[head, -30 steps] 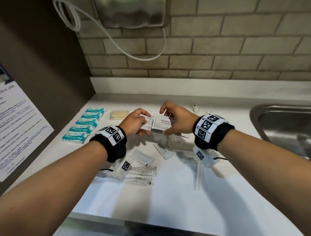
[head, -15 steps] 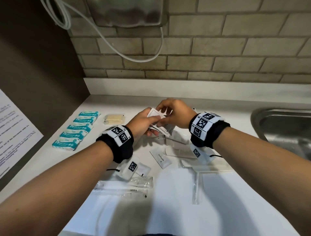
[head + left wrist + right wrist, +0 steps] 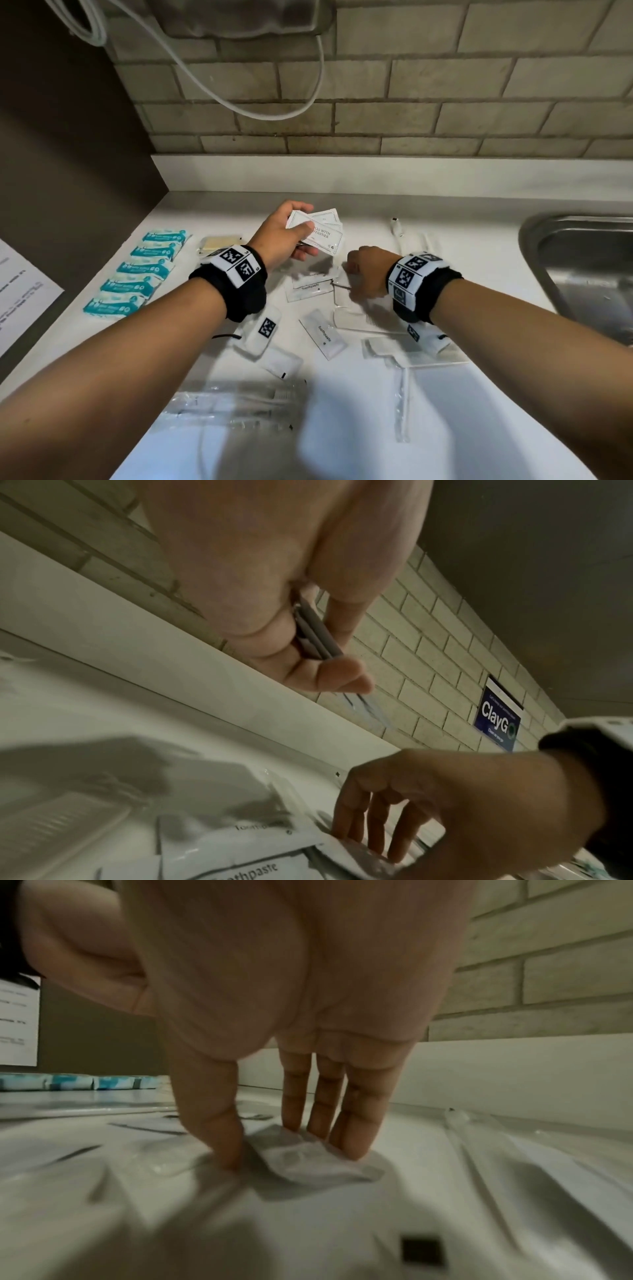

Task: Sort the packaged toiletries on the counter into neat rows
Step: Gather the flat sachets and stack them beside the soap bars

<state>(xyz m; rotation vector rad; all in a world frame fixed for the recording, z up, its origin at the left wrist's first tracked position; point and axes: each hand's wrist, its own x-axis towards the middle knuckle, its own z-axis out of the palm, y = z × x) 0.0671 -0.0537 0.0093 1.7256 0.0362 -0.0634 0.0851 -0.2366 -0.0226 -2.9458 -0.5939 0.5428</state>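
Note:
My left hand (image 3: 291, 236) is raised over the back of the white counter (image 3: 462, 411) and grips a small fanned stack of white shampoo sachets (image 3: 323, 234). In the left wrist view the sachets' edges (image 3: 315, 634) show between thumb and fingers. My right hand (image 3: 363, 270) reaches down to the loose pile. In the right wrist view its thumb and fingers (image 3: 352, 1123) pinch a white sachet (image 3: 308, 1158) lying on the counter. Toothpaste sachets (image 3: 310, 287) lie just left of that hand, and another one (image 3: 323, 334) lies nearer me.
Teal packets (image 3: 137, 274) form a neat row at the left, with a yellow soap bar (image 3: 219, 242) behind them. Clear-wrapped toothbrushes (image 3: 239, 401), a comb pack (image 3: 370, 318) and a long clear pack (image 3: 402, 394) lie nearer me. A steel sink (image 3: 582, 267) is at the right.
Both hands held the sachets together before. The right hand has let go and dropped to the pile on the counter. The left hand keeps the stack and has moved back.

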